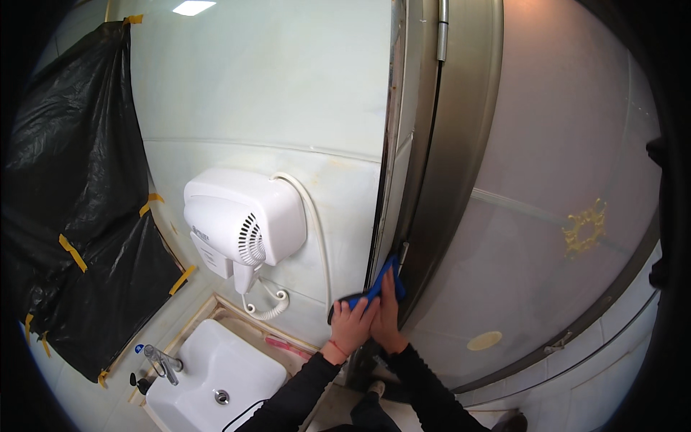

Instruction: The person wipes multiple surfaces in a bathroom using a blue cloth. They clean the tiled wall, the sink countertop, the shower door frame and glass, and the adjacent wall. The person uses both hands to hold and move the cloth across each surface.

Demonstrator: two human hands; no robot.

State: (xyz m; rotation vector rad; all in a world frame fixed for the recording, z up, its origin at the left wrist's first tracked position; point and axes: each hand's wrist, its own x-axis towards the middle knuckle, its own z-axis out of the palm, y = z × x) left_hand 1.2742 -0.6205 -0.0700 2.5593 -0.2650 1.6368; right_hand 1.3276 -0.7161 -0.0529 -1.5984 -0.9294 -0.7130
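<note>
A blue cloth with a black edge (372, 292) lies against the brushed-metal door frame (415, 227), just below a hinge (404, 254). My left hand (350, 324) grips the cloth's dark lower end, a red string around its wrist. Close beside it, my right hand (386, 318) presses the blue part onto the frame with fingers stretched upward. The two hands touch or nearly touch. Part of the cloth is hidden under my fingers.
A white wall-mounted hair dryer (243, 221) with a coiled cord (270, 310) hangs to the left. Below it are a white washbasin (237, 356) and a chrome faucet (162, 363). Black plastic sheeting (81, 178) is taped up at far left. The door panel (540, 135) stands right.
</note>
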